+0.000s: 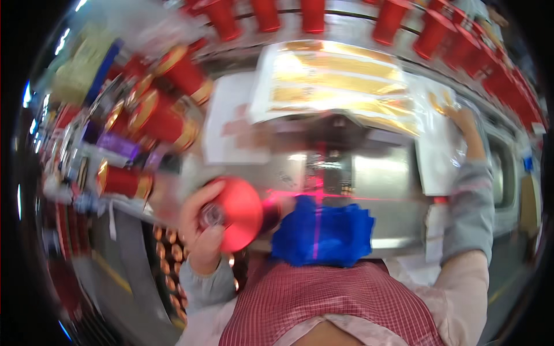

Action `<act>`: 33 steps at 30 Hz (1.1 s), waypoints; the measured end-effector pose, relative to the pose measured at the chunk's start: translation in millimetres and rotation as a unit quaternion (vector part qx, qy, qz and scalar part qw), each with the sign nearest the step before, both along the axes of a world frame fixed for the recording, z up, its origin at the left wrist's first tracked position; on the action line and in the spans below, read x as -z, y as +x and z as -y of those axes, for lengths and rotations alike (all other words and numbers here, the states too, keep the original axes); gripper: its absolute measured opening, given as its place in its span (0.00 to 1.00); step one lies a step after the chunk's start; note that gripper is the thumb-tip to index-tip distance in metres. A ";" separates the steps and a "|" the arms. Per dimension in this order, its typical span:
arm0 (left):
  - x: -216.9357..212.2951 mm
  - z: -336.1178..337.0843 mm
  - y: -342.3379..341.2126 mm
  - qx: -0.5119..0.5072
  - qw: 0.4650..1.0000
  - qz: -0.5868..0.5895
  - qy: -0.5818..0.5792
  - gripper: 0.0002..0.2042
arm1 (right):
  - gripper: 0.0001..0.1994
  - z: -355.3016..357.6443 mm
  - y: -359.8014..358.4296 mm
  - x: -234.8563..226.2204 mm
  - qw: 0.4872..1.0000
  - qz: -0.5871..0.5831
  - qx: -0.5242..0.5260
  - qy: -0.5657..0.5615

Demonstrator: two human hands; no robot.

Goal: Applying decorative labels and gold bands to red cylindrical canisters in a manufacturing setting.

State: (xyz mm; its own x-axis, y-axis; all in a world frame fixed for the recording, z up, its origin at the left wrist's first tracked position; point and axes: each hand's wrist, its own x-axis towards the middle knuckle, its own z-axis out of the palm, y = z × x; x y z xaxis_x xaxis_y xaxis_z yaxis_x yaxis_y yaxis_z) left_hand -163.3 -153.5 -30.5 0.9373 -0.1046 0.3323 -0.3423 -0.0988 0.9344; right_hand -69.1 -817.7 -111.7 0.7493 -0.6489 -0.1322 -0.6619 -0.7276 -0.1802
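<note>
My left hand grips a shiny red round can, its broad circular end turned upward. A small glassy-looking round piece sits by my fingers on it; blur hides the details. Far to the right, my right hand reaches over a white sheet. Its fingertips meet at a small curled gold label there, though motion smears them. Beside that sheet lies a larger white sheet with broad gold strips. Before me sits a blue pad with jagged edges, crossed by a pink light line.
Red cans with gold bands crowd the left side, near a purple item. More red cans stand in a row along the far edge. A dark blurred fixture rises mid-table. Copper-coloured round pieces fill a tray at lower left.
</note>
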 end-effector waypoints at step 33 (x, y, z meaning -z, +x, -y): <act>12.8 -17.9 -5.4 0.282 0.940 -0.070 -0.178 0.50 | 0.09 -469.1 -97.4 -134.0 0.683 0.334 -0.403 0.510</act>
